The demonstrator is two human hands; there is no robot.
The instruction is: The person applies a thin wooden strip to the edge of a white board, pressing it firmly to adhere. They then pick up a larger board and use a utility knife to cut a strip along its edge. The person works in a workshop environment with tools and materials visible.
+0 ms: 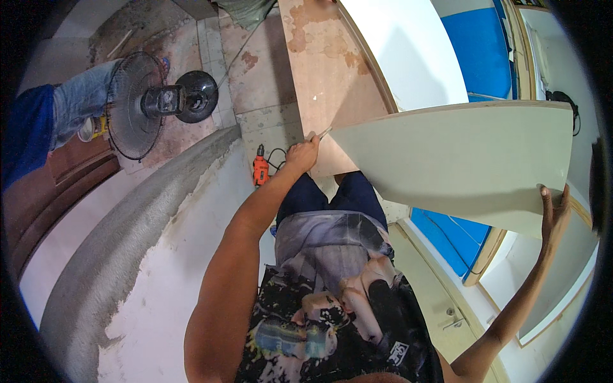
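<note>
A large pale board (pixel 460 159) with a thin wood edge lies slanting across in front of me. Its left corner overlaps a reddish-brown plywood panel (pixel 332 70). At that corner my left hand (pixel 302 154) is closed around a thin stick-like thing (pixel 325 133), whose tip is by the board's end; its exact kind is too small to tell. My right hand (pixel 554 207) grips the board's right end near the lower corner, thumb on the pale face and the other fingers partly hidden at the edge.
An orange power drill (pixel 260 167) with a black cord lies on the floor left of my legs. A black fan (pixel 143 105) stands farther left, beside a person in jeans (pixel 80 105). A rough grey curved ledge (pixel 147 210) runs at left. White and blue panels (pixel 479 51) are at right.
</note>
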